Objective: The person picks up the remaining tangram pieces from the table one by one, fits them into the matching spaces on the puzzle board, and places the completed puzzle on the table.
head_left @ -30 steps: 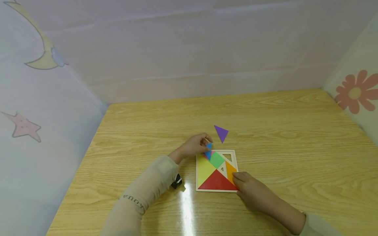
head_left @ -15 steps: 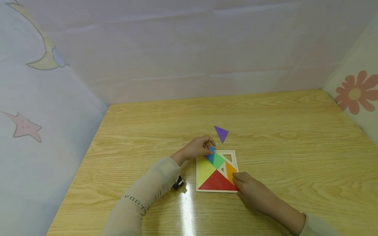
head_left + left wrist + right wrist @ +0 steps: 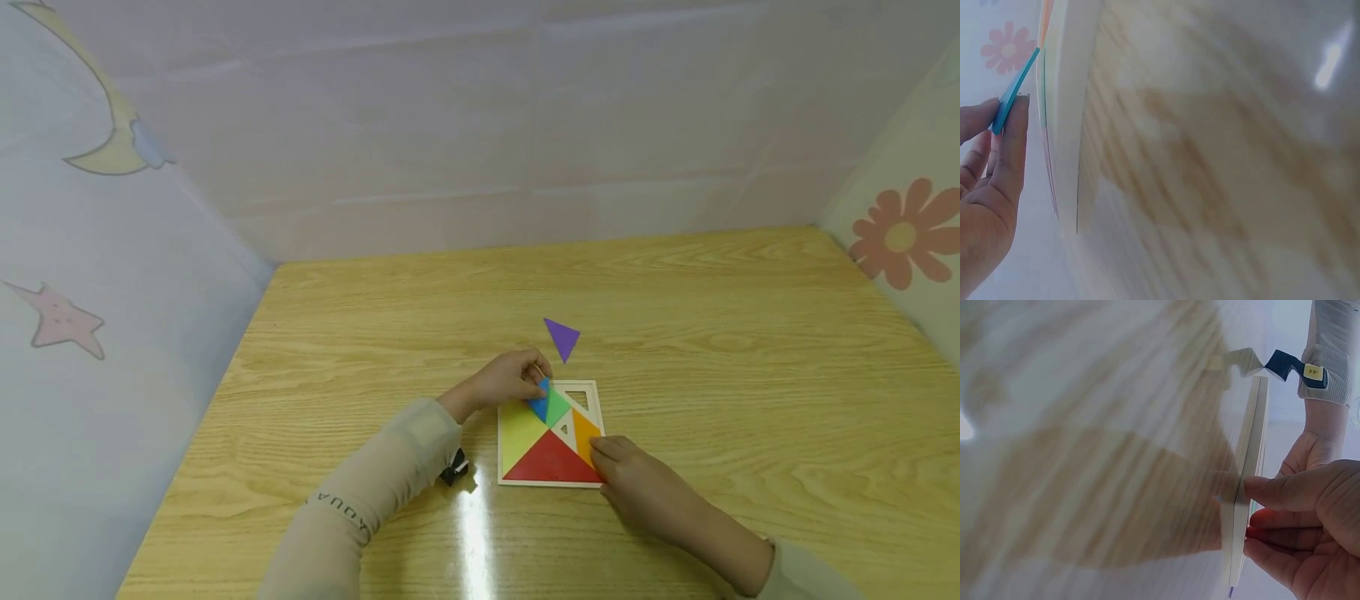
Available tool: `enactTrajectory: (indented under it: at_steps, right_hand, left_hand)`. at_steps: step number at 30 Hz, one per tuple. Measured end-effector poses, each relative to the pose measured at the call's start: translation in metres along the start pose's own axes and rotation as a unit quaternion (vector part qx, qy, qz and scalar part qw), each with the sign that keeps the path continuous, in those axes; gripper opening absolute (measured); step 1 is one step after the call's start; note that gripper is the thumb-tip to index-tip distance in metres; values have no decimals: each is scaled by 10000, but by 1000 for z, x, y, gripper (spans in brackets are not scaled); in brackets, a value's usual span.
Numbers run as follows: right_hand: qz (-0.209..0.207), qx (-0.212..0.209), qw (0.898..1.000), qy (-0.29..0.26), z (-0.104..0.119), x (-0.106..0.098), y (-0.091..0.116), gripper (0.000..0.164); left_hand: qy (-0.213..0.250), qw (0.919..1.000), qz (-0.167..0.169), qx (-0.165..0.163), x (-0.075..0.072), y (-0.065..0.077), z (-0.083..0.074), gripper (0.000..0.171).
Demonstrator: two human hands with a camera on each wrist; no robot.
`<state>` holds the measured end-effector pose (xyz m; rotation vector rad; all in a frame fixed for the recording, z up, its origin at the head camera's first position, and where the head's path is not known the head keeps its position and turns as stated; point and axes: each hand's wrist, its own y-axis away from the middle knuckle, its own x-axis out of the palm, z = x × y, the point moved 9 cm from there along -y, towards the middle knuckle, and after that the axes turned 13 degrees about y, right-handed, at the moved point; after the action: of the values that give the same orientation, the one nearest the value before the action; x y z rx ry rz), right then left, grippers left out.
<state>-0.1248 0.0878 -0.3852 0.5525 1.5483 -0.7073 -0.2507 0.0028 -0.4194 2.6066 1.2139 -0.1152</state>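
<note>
My left hand (image 3: 506,379) pinches a blue triangle tangram piece (image 3: 540,406) between thumb and fingers. The blue piece (image 3: 1015,90) is tilted over the upper left of the tangram board (image 3: 593,410), overlapping the green square (image 3: 557,407) in the head view. Yellow (image 3: 520,433) and red (image 3: 553,460) large triangles and an orange parallelogram (image 3: 586,435) lie in the board. Two bare recesses with cut-out holes show at its right side. My right hand (image 3: 645,483) holds the board's lower right corner, thumb at its edge (image 3: 1249,481). A purple triangle (image 3: 564,339) lies behind the board.
The wooden table (image 3: 712,333) stretches out on all sides of the board. Printed cloth walls (image 3: 480,150) stand at the back and both sides. A small black device (image 3: 454,468) sits at my left wrist.
My left hand has moved the blue triangle slightly right and toward me, lower over the board. The right hand and the purple triangle have stayed put.
</note>
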Motion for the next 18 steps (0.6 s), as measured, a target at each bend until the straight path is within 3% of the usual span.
enactTrajectory:
  at_steps: [12,18]
  right_hand:
    - [139,53,9999,-9,-1,2,-1,30]
    - [17,29,10000,16,0,0,-1,30]
  left_hand:
    - [-227,9996,143,35,10,-2,-2,17]
    - [-296,9994,177,34,15,-3,-5,17]
